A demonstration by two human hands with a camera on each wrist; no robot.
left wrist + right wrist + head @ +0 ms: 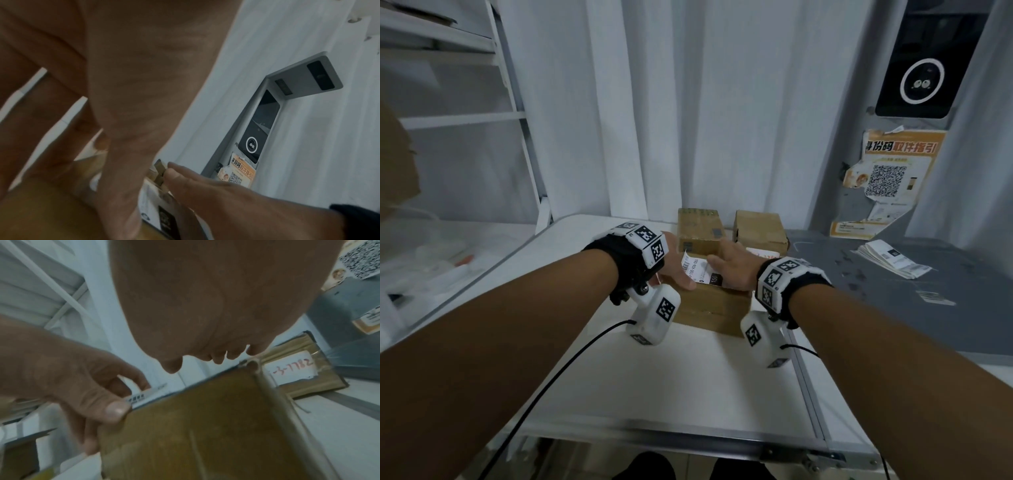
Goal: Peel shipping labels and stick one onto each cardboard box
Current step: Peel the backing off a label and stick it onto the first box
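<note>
A brown cardboard box (709, 308) sits mid-table in the head view. A white shipping label (697, 270) lies partly on its top. My left hand (681, 279) pinches the label's left edge between thumb and forefinger, plain in the right wrist view, where the left hand (127, 399) holds the label (144, 396) just above the box (205, 426). My right hand (726, 265) lies flat with straight fingers on the label's right part. In the left wrist view the right hand (185, 177) rests beside the label (150, 203).
Two more cardboard boxes (700, 228) (760, 228) stand behind, one bearing a handwritten white sticker (292, 369). A stack of labels (893, 262) lies on the grey surface at right. The white table (654, 377) ends in a metal front edge. White shelving (465, 120) stands left.
</note>
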